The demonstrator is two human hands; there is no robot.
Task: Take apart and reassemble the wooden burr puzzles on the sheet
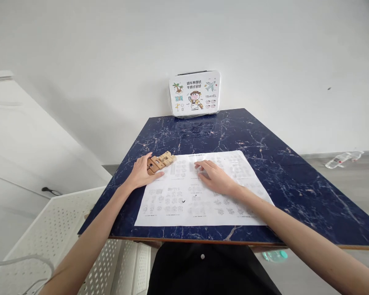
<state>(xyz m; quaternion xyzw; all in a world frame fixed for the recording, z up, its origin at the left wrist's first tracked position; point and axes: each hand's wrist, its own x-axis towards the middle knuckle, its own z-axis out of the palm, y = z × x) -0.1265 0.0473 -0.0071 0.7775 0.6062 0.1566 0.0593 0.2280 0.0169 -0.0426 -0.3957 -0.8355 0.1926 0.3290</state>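
My left hand [140,172] is at the left edge of the paper, its fingers and thumb around a cluster of notched wooden puzzle pieces [160,161]. Dark marks show on some of those pieces, and the palm hides part of the cluster. A large white instruction sheet [172,217], printed with rows of small grey diagrams, lies flat on the table. Over its middle right my right hand [217,177] rests with loosely bent fingers, thumb apart, nothing visible in it. Two tiny black bits [183,201] are on the sheet's lower middle.
The blue marble-patterned table [295,192] meets a white wall. A white cartoon-printed case [195,94] leans there. At left stands a white perforated shelf unit [64,209] with a cable [33,257]. Plastic bottles lie on the floor, one at right [338,160], another under the table [275,256].
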